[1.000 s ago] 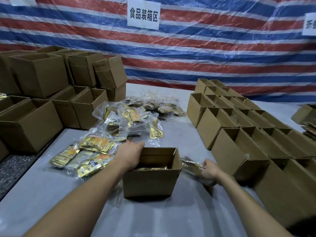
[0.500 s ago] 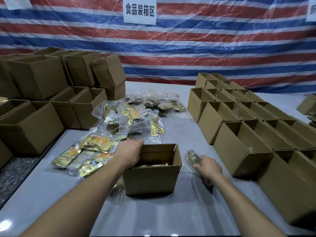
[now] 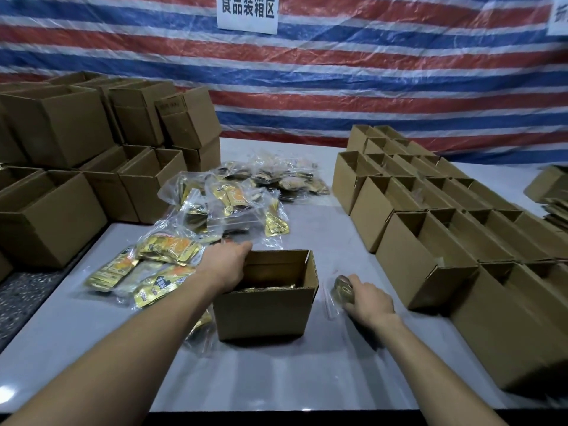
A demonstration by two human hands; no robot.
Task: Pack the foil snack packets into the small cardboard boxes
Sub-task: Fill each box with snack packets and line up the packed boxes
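A small open cardboard box (image 3: 264,315) stands on the grey table in front of me, with gold foil packets lying inside it. My left hand (image 3: 226,265) grips the box's left rim, fingers curled over the edge into the box. To the right of the box, my right hand (image 3: 368,299) holds a clear-wrapped snack packet (image 3: 342,289) on the table. Gold foil packets in clear bags (image 3: 166,259) are heaped to the left of the box, and more packets (image 3: 239,198) lie behind it.
Open cardboard boxes (image 3: 430,229) stand in rows along the right side of the table. Larger boxes (image 3: 61,192) are stacked at the left. A striped tarp with a white sign (image 3: 247,10) hangs behind. The table's near edge is close to me.
My right hand has drawn the packet closer to the box's right side. My left hand has stayed on the box's left rim. The camera has tilted slightly.
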